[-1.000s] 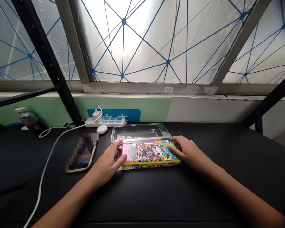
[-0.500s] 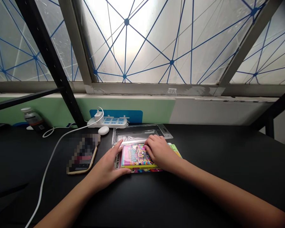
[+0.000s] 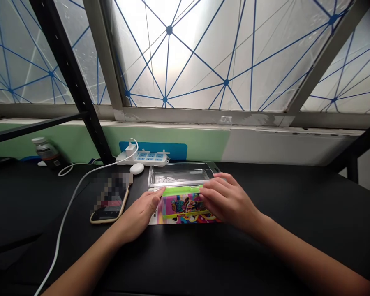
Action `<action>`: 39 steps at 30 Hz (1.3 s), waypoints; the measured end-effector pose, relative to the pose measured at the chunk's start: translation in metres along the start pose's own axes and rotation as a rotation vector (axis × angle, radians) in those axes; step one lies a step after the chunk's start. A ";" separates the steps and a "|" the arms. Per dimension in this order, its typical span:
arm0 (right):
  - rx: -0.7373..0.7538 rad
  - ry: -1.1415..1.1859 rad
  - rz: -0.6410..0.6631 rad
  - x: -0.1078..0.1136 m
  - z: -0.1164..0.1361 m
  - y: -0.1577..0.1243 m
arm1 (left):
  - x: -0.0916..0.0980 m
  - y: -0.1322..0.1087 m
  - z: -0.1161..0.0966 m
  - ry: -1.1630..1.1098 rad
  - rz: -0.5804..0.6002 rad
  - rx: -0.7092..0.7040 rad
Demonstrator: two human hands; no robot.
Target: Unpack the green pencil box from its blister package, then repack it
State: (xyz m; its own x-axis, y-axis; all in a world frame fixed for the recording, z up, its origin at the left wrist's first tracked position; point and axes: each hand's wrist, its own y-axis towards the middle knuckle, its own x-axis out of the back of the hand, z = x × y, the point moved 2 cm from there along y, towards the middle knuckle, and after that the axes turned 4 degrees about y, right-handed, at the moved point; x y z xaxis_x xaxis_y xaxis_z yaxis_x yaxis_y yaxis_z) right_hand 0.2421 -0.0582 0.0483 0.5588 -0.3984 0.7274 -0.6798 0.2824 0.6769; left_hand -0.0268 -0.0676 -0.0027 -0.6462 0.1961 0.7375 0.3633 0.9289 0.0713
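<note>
A colourful cartoon-printed pencil box with a green edge lies on a printed card insert on the black desk. My left hand rests at the box's left end, thumb on its far corner. Over the right half lies my right hand, fingers curled over the green far edge, which is tipped upward. Just behind the box sits a clear plastic packaging tray.
A phone in a tan case lies left of the box, a white cable running past it to a power strip by the wall. A white earbud case and a dark bottle stand further back.
My right hand slid from the box's right end to its middle, then took the far edge. The box's green far edge has lifted and the lid face now tilts toward me.
</note>
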 end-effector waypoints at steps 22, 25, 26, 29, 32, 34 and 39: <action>-0.779 0.591 0.639 0.021 -0.054 -0.097 | 0.000 -0.003 0.010 0.101 0.052 0.028; -0.787 0.654 0.571 0.024 -0.060 -0.098 | 0.000 -0.004 0.012 0.081 0.030 0.010; -0.791 0.699 0.525 0.024 -0.062 -0.097 | 0.001 -0.004 0.012 0.066 0.019 0.007; -0.864 0.850 0.370 0.023 -0.067 -0.094 | 0.003 -0.005 0.014 -0.004 0.005 0.011; -0.933 0.843 0.335 0.019 -0.067 -0.095 | 0.003 -0.005 0.015 -0.072 0.021 -0.022; -0.905 0.746 0.390 0.016 -0.066 -0.096 | 0.001 -0.004 0.016 -0.074 0.032 -0.028; -0.857 0.588 0.388 0.012 -0.061 -0.099 | -0.004 -0.007 0.010 0.035 -0.048 -0.044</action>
State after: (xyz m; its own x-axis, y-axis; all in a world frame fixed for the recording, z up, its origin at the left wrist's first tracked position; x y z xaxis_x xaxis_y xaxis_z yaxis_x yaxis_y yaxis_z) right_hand 0.3451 -0.0380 -0.0028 0.6723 0.2599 0.6932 -0.4305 0.8990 0.0804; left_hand -0.0336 -0.0721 -0.0135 -0.6398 0.1398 0.7557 0.3619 0.9223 0.1358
